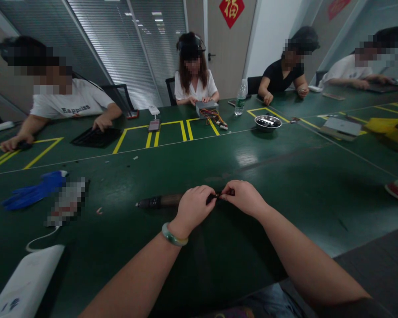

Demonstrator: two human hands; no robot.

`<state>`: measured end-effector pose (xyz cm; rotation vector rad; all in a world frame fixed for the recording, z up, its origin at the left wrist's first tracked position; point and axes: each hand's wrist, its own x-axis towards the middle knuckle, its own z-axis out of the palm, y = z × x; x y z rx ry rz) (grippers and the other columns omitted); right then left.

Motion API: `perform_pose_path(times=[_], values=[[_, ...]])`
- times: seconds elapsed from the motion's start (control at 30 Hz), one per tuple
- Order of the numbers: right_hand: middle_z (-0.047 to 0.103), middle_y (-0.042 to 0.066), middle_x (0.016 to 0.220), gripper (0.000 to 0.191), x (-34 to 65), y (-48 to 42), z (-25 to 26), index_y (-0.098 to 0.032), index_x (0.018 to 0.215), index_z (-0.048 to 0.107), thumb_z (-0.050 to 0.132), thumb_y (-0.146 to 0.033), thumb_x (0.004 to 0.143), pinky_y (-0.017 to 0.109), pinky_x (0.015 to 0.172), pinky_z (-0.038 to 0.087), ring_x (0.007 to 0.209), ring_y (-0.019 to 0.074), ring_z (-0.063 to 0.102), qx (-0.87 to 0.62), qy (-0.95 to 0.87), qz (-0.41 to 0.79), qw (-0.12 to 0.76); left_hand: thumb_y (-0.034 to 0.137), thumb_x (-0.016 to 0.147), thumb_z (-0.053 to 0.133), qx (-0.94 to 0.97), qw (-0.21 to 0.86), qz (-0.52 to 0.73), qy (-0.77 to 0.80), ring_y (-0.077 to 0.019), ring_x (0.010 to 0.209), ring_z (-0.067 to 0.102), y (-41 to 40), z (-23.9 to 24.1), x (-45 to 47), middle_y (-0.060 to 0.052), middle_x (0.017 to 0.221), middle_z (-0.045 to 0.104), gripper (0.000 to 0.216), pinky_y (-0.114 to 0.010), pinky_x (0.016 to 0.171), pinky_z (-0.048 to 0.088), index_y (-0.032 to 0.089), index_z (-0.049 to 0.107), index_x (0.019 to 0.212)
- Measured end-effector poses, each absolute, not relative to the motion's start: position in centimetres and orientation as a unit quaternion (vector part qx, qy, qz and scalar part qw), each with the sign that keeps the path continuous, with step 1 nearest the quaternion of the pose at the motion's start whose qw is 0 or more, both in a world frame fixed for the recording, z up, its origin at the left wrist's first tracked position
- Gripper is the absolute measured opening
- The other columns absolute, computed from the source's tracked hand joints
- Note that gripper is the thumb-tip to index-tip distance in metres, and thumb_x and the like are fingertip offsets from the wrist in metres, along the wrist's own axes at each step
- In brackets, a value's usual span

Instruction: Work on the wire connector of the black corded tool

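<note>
One dark tool [159, 202] under your left hand [194, 207]; both it and your right hand [245, 197] pinch one small dark part [220, 194]. One blue glove [36, 191]. No legible writing.

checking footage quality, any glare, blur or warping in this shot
Head view: ceiling light glares off the green table; table edges and yellow lines bow from wide-lens distortion; the dark tool by the left hand is dim and soft; the item pinched with the right hand is too small to tell.
</note>
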<state>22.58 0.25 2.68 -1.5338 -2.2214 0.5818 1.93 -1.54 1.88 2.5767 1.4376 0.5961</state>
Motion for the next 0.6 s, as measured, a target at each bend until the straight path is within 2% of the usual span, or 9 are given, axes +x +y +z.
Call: perform_pose_path(times=[0.37,0.6], values=[[0.064,-0.002,0.082,0.006,22.17,0.37,2.23,-0.023,0.082,0.069,0.074,-0.027,0.082,0.026,0.064,0.04,0.072,0.0145,0.058,-0.544,-0.798,0.189,0.18,0.03,0.091,0.056,0.853,0.065,0.192,0.481,-0.0195,0.09,0.061,-1.3,1.63,2.0,-0.002,0.099,0.066,0.012,-0.035,0.077,0.047,0.022,0.061,0.099],[0.063,-0.002,0.08,0.007,21.77,0.44,1.8,-0.02,0.081,0.067,0.073,-0.022,0.084,0.028,0.074,0.04,0.075,0.0144,0.057,-0.515,-0.822,0.149,0.194,0.028,0.089,0.058,0.852,0.057,0.189,0.485,-0.0199,0.09,0.062,-1.23,1.54,2.1,-0.002,0.097,0.066,0.01,-0.035,0.08,0.047,0.023,0.061,0.097]])
